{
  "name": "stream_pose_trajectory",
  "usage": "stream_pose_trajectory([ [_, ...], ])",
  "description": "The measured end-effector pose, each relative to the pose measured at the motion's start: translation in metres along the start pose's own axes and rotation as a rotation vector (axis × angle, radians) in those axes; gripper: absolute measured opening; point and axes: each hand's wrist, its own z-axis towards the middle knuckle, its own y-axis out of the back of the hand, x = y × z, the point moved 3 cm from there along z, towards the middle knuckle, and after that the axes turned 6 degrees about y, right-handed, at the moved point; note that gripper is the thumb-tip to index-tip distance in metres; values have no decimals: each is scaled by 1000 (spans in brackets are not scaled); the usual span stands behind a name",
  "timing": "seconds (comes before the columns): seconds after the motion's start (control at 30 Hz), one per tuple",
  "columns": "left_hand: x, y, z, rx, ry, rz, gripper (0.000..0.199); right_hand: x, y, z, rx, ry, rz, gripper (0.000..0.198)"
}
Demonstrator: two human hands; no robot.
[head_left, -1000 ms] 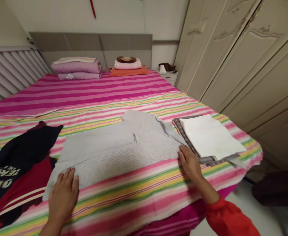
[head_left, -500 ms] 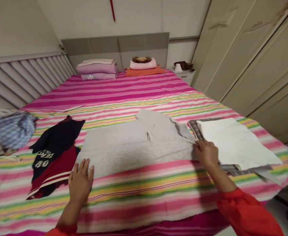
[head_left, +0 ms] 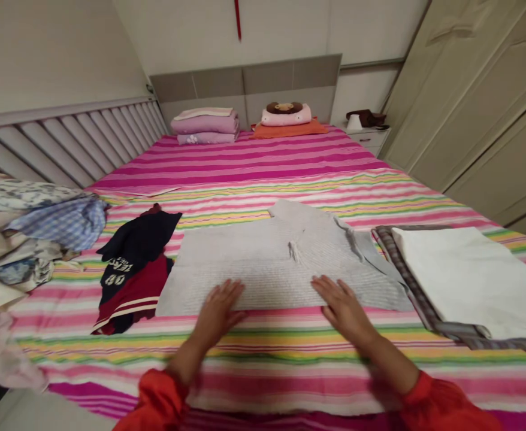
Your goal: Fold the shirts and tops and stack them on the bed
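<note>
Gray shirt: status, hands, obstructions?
Left hand, right hand: open, at near edge. Gray shirt: spread out, lightly creased. Dark clothes close on left, white cloth close on right.

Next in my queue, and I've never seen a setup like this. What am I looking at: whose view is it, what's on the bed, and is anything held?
There is no machine: a person works with two bare hands, filmed by a camera worn on their head, looking forward and down. The left hand and right hand are open at the near edge of a grey garment spread on a striped sheet. Neither grips anything. On the left lie navy and red clothing and a loose heap of clothes; on the right, a white cloth lies over darker patterned fabric.
</note>
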Motion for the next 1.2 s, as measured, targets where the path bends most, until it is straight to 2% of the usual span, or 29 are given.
stream_pose_trajectory([
  [0.1, 46, 45, -18, -177, 99, -116, 52, -47, 22, -28, -34, -68, -103, 66],
  [0.2, 69, 65, -30, -235, 158, -11, 55, -67, 34, -44, -53, -109, -241, 70],
  [0.33, 68, 62, -28, -212, 190, 374, 72, -67, 35, -38, -31, -177, -389, 78],
  [0.4, 65, 61, -24, -207, 205, 478, 75, -65, 39, -31, 0, -192, -416, 73],
  [0.53, 66, 69, -34, -150, 138, 536, 76, -62, 59, -35, 75, -124, -372, 64],
  [0.67, 74, 76, -73, -110, 37, 554, 79, -56, 73, -69, 83, -58, -324, 65],
  [0.73, 78, 72, -96, -83, 29, 574, 82, -54, 70, -89, 69, -48, -308, 66],
  [0.83, 82, 62, -117, -44, 94, 613, 88, -54, 61, -108, 90, -96, -309, 65],
  [0.97, 73, 46, -113, -43, 274, 669, 81, -41, 59, -105, 180, -245, -284, 65],
  [1.07, 40, 19, -92, -100, 240, 660, 74, 0, 64, -80, 143, -234, -169, 62],
  [1.13, 5, -10, -73, -130, 142, 629, 65, 37, 58, -56, 105, -159, -39, 62],
  [1.2, -31, -42, -54, -124, -27, 587, 57, 68, 44, -30, 107, -99, 67, 58],
])
